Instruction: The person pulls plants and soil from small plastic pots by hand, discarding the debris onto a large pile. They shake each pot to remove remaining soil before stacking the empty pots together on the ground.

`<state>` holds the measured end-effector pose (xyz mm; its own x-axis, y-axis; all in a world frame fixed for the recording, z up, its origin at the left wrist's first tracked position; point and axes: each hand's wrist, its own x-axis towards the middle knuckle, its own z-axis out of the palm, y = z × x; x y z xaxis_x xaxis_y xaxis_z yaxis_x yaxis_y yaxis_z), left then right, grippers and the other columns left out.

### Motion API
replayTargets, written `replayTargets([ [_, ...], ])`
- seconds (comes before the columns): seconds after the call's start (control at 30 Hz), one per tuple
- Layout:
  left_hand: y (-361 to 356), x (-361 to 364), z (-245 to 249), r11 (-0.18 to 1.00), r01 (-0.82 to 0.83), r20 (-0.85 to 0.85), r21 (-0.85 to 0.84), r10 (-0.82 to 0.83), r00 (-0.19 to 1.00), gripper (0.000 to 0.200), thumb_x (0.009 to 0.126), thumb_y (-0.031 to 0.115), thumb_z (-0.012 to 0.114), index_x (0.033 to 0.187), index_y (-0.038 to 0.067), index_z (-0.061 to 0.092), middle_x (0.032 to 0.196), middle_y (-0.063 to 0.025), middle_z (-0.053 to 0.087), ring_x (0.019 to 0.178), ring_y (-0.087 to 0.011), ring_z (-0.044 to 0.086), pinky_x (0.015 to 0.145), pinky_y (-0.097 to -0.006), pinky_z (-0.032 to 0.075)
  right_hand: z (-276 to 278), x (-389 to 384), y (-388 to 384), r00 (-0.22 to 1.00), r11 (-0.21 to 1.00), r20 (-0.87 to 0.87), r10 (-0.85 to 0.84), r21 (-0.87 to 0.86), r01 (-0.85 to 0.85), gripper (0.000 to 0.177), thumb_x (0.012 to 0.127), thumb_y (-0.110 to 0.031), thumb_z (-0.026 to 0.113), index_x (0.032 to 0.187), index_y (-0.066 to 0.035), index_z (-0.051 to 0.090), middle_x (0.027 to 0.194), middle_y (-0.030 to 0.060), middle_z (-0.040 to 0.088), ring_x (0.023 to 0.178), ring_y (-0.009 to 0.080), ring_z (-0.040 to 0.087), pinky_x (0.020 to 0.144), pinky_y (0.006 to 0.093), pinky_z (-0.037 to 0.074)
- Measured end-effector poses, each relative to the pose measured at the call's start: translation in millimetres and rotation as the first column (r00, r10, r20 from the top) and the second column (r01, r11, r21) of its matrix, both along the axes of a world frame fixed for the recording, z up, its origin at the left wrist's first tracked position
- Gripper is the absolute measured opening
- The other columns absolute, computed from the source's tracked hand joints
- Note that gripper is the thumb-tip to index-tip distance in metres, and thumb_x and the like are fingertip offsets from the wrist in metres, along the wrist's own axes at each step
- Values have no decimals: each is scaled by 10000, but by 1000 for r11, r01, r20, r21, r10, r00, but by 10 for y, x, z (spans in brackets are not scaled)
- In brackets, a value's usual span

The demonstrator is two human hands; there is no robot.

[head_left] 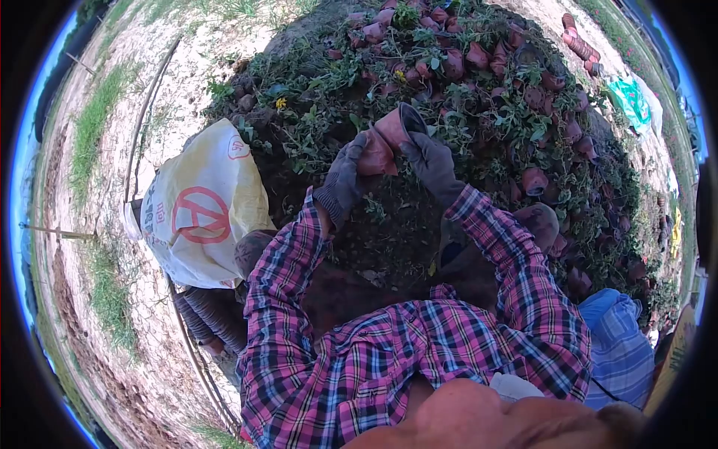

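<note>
Both my hands wear dark grey gloves and stick out of pink plaid sleeves. My left hand (341,179) grips the lower side of a soft reddish-brown plastic nursery pot (383,142). My right hand (431,163) holds the same pot from the right, near its open dark rim, which tilts up and away from me. The pot hangs above a heap of dark soil (374,232) with uprooted green plants. Whether anything is inside the pot is hidden.
Several more reddish pots (479,56) lie scattered among weeds on the mound ahead. A white sack with a red emblem (202,213) lies at left beside a stack of dark nested pots (206,314). A blue checked cloth (621,344) sits at right.
</note>
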<state>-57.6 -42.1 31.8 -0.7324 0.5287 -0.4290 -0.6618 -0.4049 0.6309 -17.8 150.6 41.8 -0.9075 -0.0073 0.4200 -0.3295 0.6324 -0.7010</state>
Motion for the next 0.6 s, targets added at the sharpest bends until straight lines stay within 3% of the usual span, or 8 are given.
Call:
replayTargets([
  [0.03,-22,9,28,999,23,-35,-25,-24,999,530,859,512,460,1233,140,409,1177,-67,480,1059,-208,497,862,-410,457,-20,22,-47,999,997,-21,42,70,-40,258,890,-212,528,1031,-1,576,941,47,627,864,101,571,774,244,440],
  [0.07,-45,30,57,998,47,-67,-50,-51,996,546,854,525,460,1234,136,409,1176,-66,480,1053,-206,500,858,-404,459,-31,32,-71,987,969,111,118,-231,-90,273,894,-223,522,1053,-4,563,971,37,614,887,98,558,793,245,434],
  [0.13,-43,71,173,996,78,-87,-42,-82,993,560,848,538,460,1233,134,410,1173,-62,481,1044,-200,503,846,-391,464,42,71,-101,894,666,278,352,-745,-30,307,902,-246,509,1096,-11,539,1030,17,587,934,91,534,832,247,422],
  [0.17,-30,77,220,996,85,-80,-10,-86,993,559,847,539,460,1231,136,411,1171,-60,482,1040,-197,504,838,-385,467,104,90,-87,856,566,313,411,-824,30,352,903,-266,505,1154,-19,499,1064,26,575,954,104,529,857,270,419],
  [0.27,-35,104,286,990,131,-85,-48,-135,987,555,847,530,469,1231,134,410,1159,-55,487,1038,-194,506,824,-371,474,344,179,-138,801,660,430,416,-749,60,417,893,-305,519,1191,-18,472,1062,29,578,965,111,528,876,278,410],
  [0.37,-38,144,269,984,125,-135,-129,-142,981,535,849,511,477,1217,126,423,1133,-52,500,1026,-189,514,810,-368,481,284,126,-64,713,730,361,601,-610,-306,475,842,-320,598,1186,-14,484,1080,39,579,977,118,533,890,287,411],
  [0.47,-38,145,257,975,165,-185,-148,-191,964,503,857,476,484,1192,103,446,1108,-60,515,1005,-186,528,790,-365,490,384,112,-80,665,850,538,518,-412,-330,467,797,-251,662,1173,-23,504,1102,47,569,1017,126,522,885,292,427],
  [0.6,12,157,233,976,181,-221,-121,-205,953,431,872,399,493,1156,75,470,1077,-75,526,981,-184,541,789,-342,491,273,92,-69,553,771,551,624,-548,-324,500,737,-205,725,1153,-21,520,1110,54,569,1013,121,526,862,294,439],
])
